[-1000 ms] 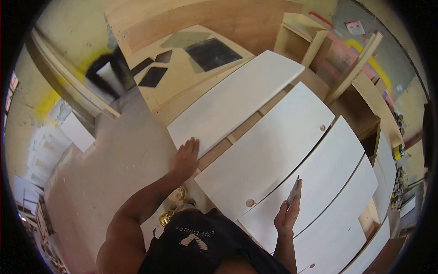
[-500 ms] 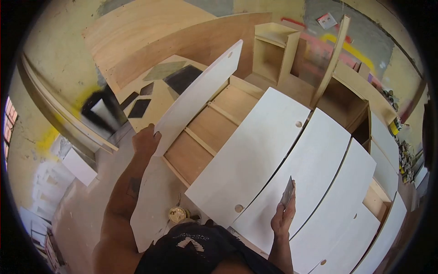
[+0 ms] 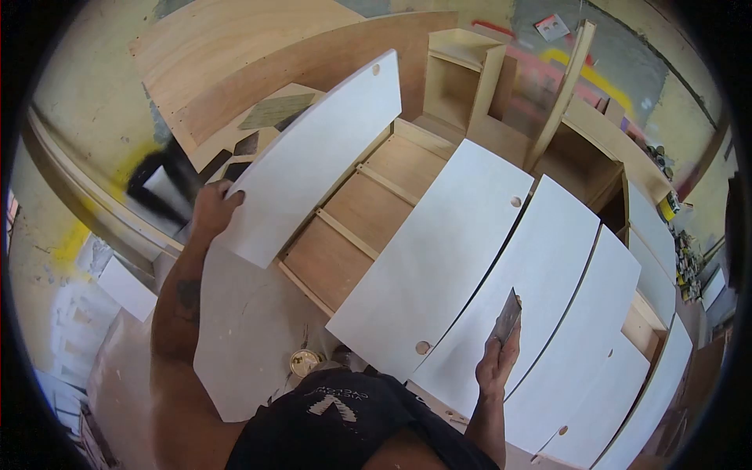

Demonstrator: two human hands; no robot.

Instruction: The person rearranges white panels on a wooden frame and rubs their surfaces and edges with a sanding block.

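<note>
My left hand (image 3: 215, 207) is closed around the near left edge of a white panel (image 3: 321, 153), which stands tilted along the far-left side of an uncovered wooden frame (image 3: 345, 231). The panel has a round hole near its far end. In my right hand (image 3: 499, 362) is a flat, thin-bladed metal scraper (image 3: 509, 315), held above the white panels with its blade pointing away from me. Beside the uncovered frame lies a wide white panel (image 3: 435, 254) with two round holes, and a narrower white panel (image 3: 544, 266) follows on its right.
An open tin (image 3: 304, 362) stands on the floor (image 3: 247, 313) by my body. A wooden post (image 3: 562, 98) rises behind the panels, near an open box unit (image 3: 454, 90). Large plywood sheets (image 3: 235, 43) lean at the back left. Several cans (image 3: 689, 266) stand at the far right.
My left hand has moved left, swinging the tilted panel outward, so more of its white face shows. My right hand has shifted slightly with the scraper, whose blade now shows more broadly.
</note>
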